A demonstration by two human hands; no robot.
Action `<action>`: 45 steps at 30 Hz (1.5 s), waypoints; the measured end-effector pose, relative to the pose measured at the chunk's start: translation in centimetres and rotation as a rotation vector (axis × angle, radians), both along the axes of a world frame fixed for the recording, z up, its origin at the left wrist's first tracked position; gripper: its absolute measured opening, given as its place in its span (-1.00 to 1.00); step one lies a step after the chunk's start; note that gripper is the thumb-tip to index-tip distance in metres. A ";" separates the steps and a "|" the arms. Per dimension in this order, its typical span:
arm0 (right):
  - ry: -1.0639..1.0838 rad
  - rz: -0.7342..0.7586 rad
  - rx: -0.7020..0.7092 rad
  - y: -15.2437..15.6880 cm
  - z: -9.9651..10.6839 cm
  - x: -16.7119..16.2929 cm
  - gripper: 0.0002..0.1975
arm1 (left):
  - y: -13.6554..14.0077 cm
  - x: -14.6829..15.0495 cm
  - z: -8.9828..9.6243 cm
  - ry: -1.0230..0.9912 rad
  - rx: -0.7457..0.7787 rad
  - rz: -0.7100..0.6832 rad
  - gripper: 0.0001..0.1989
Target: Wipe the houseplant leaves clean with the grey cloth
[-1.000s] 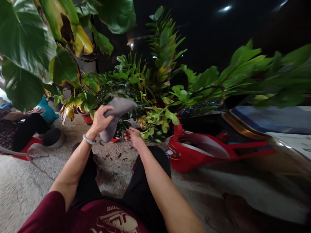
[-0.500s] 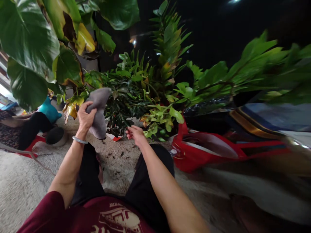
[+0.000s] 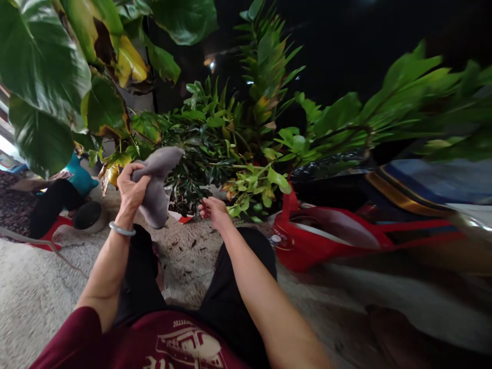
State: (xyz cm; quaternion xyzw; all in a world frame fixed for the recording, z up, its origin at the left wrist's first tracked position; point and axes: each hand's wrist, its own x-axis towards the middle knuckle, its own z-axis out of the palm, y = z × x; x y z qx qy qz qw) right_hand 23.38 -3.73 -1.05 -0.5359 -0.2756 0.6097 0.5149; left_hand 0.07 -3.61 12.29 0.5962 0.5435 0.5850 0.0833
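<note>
My left hand [image 3: 131, 187] is raised and grips a grey cloth [image 3: 157, 184], which hangs down in front of the dark-leaved potted plant [image 3: 200, 154]. A pale bangle sits on that wrist. My right hand [image 3: 213, 211] reaches low toward the base of the same plant, fingers partly curled near its stems and light green leaves [image 3: 253, 184]; whether it pinches anything is hard to tell. My knees in black trousers are below both arms.
Large yellowing leaves [image 3: 57, 66] hang at the upper left. A red motorbike [image 3: 338, 236] stands to the right. A red pot rim [image 3: 182, 218] sits under the plant. Another person in dark clothes [image 3: 49, 200] sits at far left by a black bowl [image 3: 86, 215]. Rough concrete ground [image 3: 34, 287].
My left hand with the cloth swung left, away from the plant's centre, and has risen slightly. My right hand stayed near the plant's base.
</note>
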 end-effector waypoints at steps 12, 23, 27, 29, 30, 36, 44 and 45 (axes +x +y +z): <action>-0.008 0.014 -0.002 -0.3 -0.3 1.0 -0.79 | -4.1 1.1 -6.3 0.069 -0.239 -0.226 -0.78; 0.006 0.027 0.003 -0.4 -0.3 0.6 -0.80 | -0.8 3.3 -6.4 0.121 -0.217 -0.162 -0.66; -0.019 0.010 -0.020 -0.3 -0.5 1.2 -0.76 | -4.4 3.1 -7.8 0.105 -0.336 -0.271 -0.70; -0.018 0.010 -0.014 -0.4 -0.5 1.3 -0.77 | -4.0 4.1 -5.7 0.072 -0.227 -0.248 -0.70; -0.016 0.013 -0.011 -0.4 -0.4 1.3 -0.78 | -3.2 4.9 -4.2 0.060 -0.142 -0.224 -0.70; -0.041 -0.004 -0.051 -0.3 -0.2 0.8 -0.79 | 3.0 10.6 -0.2 0.279 0.014 -0.342 -0.62; -0.070 0.029 -0.128 -0.2 -0.6 1.4 -0.78 | -2.5 5.8 -3.5 0.337 -0.274 -0.549 -0.64; -0.065 0.038 -0.122 -0.2 -0.6 1.4 -0.79 | -2.4 5.6 -2.8 0.296 -0.237 -0.517 -0.65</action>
